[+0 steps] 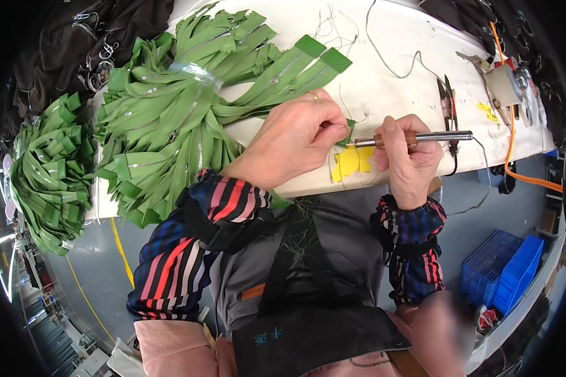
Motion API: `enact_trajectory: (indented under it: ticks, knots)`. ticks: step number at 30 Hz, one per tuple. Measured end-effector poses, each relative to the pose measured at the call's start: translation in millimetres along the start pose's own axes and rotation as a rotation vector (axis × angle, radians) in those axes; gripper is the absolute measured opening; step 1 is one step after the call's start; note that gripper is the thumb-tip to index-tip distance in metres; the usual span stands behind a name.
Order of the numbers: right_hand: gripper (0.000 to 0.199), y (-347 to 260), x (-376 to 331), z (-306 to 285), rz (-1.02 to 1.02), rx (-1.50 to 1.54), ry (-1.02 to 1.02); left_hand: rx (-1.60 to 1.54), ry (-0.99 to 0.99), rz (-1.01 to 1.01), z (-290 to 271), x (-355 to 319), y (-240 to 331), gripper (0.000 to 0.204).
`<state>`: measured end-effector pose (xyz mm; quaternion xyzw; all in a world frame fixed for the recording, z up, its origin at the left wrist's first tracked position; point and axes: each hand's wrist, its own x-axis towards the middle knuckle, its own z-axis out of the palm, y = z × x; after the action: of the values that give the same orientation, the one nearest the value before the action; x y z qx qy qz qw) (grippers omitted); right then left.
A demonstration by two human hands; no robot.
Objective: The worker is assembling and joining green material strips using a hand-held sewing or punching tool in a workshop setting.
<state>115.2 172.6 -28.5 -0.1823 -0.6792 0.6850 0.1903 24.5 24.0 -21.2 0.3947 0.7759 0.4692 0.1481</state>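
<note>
My left hand (pixel 299 135) pinches the end of a green zipper strip (pixel 348 133) at the front edge of the white table (pixel 390 63). My right hand (pixel 409 157) grips a pen-like soldering iron (pixel 421 137) with a wooden grip and metal shaft; its tip touches the strip's end beside my left fingers. A large pile of green zippers (pixel 182 119) bound with clear tape lies just left of my left hand. A ring sits on a left finger. Both forearms wear striped sleeve covers.
A second bundle of green zippers (pixel 47 169) lies at the far left. Dark garments (pixel 88 44) are heaped at the back left. Small scissors (pixel 449 103), a yellow patch (pixel 352 162), an orange cable (pixel 516 151) and loose threads are on the table. Blue crates (pixel 503 270) stand at lower right.
</note>
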Motion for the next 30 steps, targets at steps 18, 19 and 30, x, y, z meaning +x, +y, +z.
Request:
enact_trajectory:
  ticks: [18, 19, 30]
  knots:
    - [0.02, -0.9, 0.5, 2.3, -0.003, -0.007, -0.027, 0.038, 0.038, 0.033, 1.8, -0.4, -0.7, 0.006]
    - [0.02, -1.1, 0.7, 2.2, -0.001, -0.005, -0.029, 0.037, 0.039, 0.034, 1.8, -0.3, -1.0, 0.006]
    - [0.02, 1.4, 1.2, 3.7, -0.062, 0.156, 0.12, -0.048, -0.107, 0.057, -11.8, -10.3, 5.6, 0.004]
